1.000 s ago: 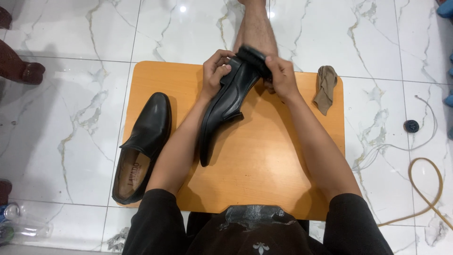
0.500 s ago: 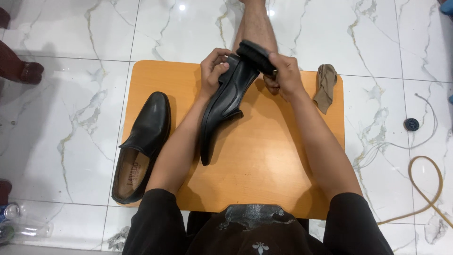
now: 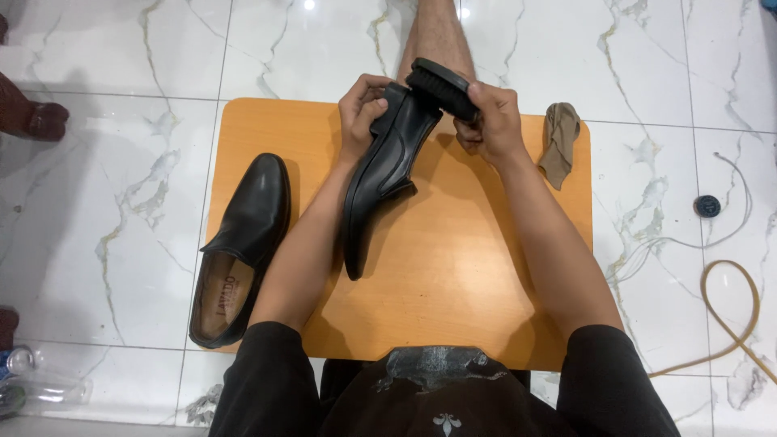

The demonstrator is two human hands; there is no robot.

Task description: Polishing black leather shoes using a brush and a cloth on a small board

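Note:
My left hand (image 3: 363,113) grips the heel end of a black leather shoe (image 3: 380,174), held on its side with the toe resting on the small orange table (image 3: 453,275). My right hand (image 3: 490,123) holds a black shoe brush (image 3: 441,87) against the shoe's heel. A second black shoe (image 3: 241,247) lies sole-down along the table's left edge, its tan insole showing.
A crumpled brown cloth (image 3: 560,142) lies at the table's far right corner. A bare leg (image 3: 441,36) stretches past the far edge over white marble floor. A small round black tin (image 3: 706,205) and a looped tan cord (image 3: 732,311) lie on the floor right.
The brush in my right hand has shifted up and right along the shoe's heel end. The left hand and the shoe have barely moved.

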